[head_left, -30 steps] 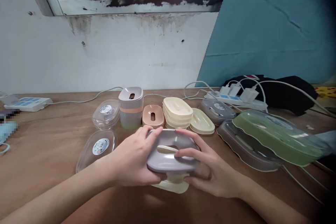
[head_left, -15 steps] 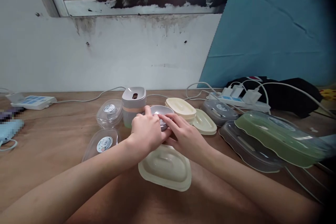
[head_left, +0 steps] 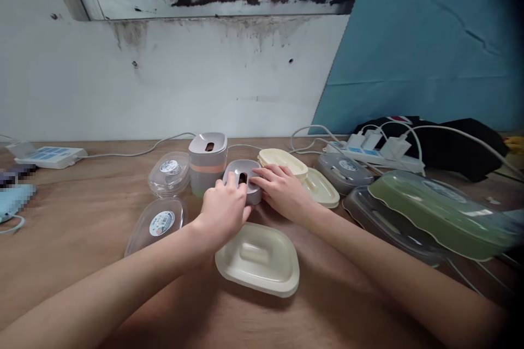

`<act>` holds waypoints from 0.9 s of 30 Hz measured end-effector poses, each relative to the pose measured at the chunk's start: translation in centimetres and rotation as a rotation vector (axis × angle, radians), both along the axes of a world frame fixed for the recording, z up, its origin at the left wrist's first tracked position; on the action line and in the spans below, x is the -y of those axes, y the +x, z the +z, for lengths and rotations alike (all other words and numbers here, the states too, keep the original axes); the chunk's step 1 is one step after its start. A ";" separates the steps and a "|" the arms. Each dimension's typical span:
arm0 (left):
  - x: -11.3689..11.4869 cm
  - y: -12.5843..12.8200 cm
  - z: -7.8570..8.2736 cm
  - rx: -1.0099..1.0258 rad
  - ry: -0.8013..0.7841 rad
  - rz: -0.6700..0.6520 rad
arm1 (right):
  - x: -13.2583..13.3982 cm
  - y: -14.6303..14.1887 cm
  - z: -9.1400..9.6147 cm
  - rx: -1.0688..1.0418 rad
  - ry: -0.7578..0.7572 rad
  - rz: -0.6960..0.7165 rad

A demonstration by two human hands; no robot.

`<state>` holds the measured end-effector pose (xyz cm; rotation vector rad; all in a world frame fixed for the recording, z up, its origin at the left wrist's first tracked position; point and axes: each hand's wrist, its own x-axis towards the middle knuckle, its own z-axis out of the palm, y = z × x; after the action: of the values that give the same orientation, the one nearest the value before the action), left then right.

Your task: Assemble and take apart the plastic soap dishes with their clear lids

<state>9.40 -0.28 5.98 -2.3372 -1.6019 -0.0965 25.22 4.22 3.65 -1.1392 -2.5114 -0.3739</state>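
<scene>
My left hand (head_left: 224,203) and my right hand (head_left: 289,192) grip a small grey soap dish (head_left: 238,168) from both sides, close to the table. It has an oval slot in its sunken top. Left fingers rest on the near-left rim; right fingers lie across the right rim. A stack of similar dishes (head_left: 208,161) in grey, orange and green stands just left of it. Cream lids (head_left: 282,159) are piled to its right, with one cream lid (head_left: 321,188) leaning by the pile. Nearest me lies another cream lid (head_left: 257,259), with a raised bar in its middle.
Clear lids with round labels (head_left: 168,174) lie at left, with one more clear lid (head_left: 141,232) in front. Right are a grey lidded box (head_left: 343,172), a dark box (head_left: 380,218) and a green box (head_left: 434,212). Behind runs a power strip (head_left: 376,157) with cables.
The grey dish has come down and left, and its slotted top now shows. My hands have moved apart slightly, to its two sides. The view has tipped down a little.
</scene>
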 end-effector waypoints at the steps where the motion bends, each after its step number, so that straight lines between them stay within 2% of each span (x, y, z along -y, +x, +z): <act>1: -0.1 0.0 -0.1 -0.001 0.004 -0.011 | 0.1 -0.1 0.1 0.015 0.008 -0.020; 6: -1.1 0.0 -0.3 -0.013 0.031 -0.073 | 0.3 0.8 0.5 -0.020 0.035 -0.187; 9: -1.8 0.0 -0.5 -0.018 0.044 -0.107 | -0.2 2.4 0.4 -0.119 -0.024 -0.322; 11: -2.1 0.0 -0.7 -0.020 0.049 -0.121 | -0.5 3.3 0.1 -0.158 -0.062 -0.356; 17: -2.6 0.1 -1.3 -0.031 0.037 -0.143 | -0.2 4.0 -1.0 -0.183 -0.046 -0.334; 21: -2.6 0.2 -1.3 -0.026 0.027 -0.143 | 0.1 3.5 -1.0 -0.194 -0.030 -0.321; 24: -1.8 0.0 -0.8 -0.006 0.045 -0.139 | 1.2 3.2 -0.6 -0.232 0.021 -0.344; 26: -0.8 -0.5 -0.5 0.023 0.051 -0.159 | 2.9 3.0 -0.5 -0.251 0.043 -0.240; 27: -0.2 -0.9 -0.4 0.046 0.041 -0.176 | 3.9 2.9 -0.6 -0.236 0.012 -0.124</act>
<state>8.54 -0.04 5.59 -2.4562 -1.3972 -0.2212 28.15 0.31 3.07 -1.2592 -2.2396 -0.2685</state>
